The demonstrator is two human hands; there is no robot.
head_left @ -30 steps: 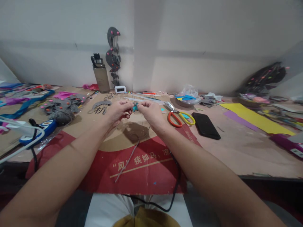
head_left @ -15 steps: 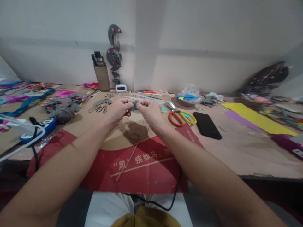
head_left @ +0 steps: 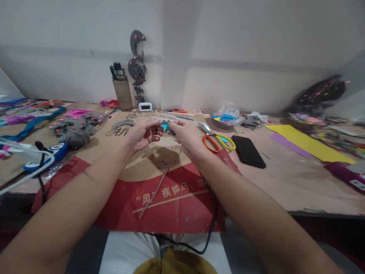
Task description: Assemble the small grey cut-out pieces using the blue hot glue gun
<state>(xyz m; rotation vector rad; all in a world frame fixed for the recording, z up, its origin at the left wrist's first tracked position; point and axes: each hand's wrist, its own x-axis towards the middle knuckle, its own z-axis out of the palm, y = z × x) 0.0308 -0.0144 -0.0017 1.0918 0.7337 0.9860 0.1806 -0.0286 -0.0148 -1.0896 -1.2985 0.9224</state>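
Place: a craft workshop, or a craft corner of some other room; from where I stand I cannot tell which.
Worktable (head_left: 293,186): set along a pale wall (head_left: 242,34), cluttered with materials.
Cardboard (head_left: 182,219): red and tan, printed, spread at the worker's place.
Tool: scissors (head_left: 212,144) with red and yellow handles, within reach.
Materials: a gray cord (head_left: 154,197), a yellow sheet (head_left: 309,142), a purple sheet (head_left: 289,145).
Handwork: a small teal piece (head_left: 164,126) at the fingertips of the left hand (head_left: 145,136) and right hand (head_left: 186,135).
Wall display: dark crescents (head_left: 137,62) dotted with pink.
Power: a blue power strip (head_left: 55,156) among cables.
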